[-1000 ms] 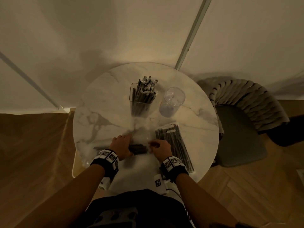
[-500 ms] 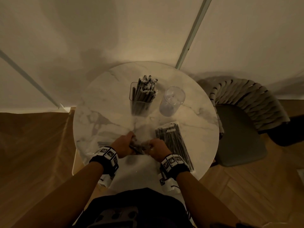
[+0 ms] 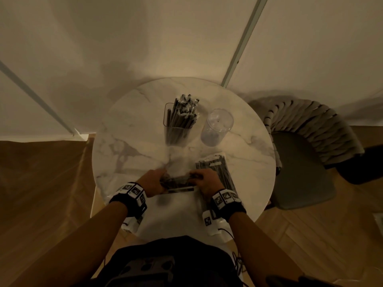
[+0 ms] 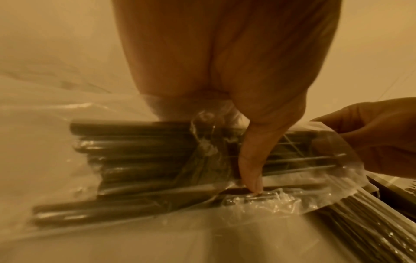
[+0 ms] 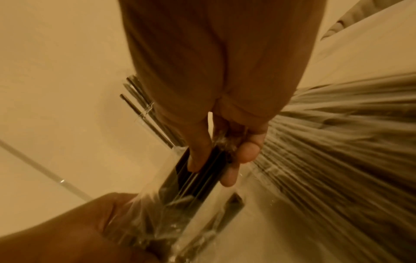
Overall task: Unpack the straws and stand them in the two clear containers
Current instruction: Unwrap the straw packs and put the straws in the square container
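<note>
Near edge of the round marble desk [image 3: 128, 121]: a clear packet [image 3: 178, 181] of dark straws lies crosswise between the two hands. Left hand [image 3: 154, 180] grips the packet's left part, fingers curled round the film; in the left wrist view its thumb [image 4: 252, 160] presses down across the straws [image 4: 139, 160], whose ends run out leftward beyond the grip. Right hand [image 3: 204, 182] grips the packet's right end, fingers [image 5: 200, 153] and thumb closed on the crumpled film. In the right wrist view the dark straws [image 5: 193, 178] pass straight under that grip toward the left hand [image 5: 67, 231]. The packet thus spans the gap from one grip to the other, with both grips on the film.

Just right of the right hand, toward the desk's right edge, a second packet [image 3: 219, 170] of straws lies flat, touching or nearly touching the hand; which, I cannot tell.

Toward the far edge stand two clear containers. The square one [image 3: 176, 131], at centre, holds upright straws. The round one [image 3: 216, 129] stands just beside it on the right.

A chair [image 3: 306, 162] stands beyond the desk's right edge.
</note>
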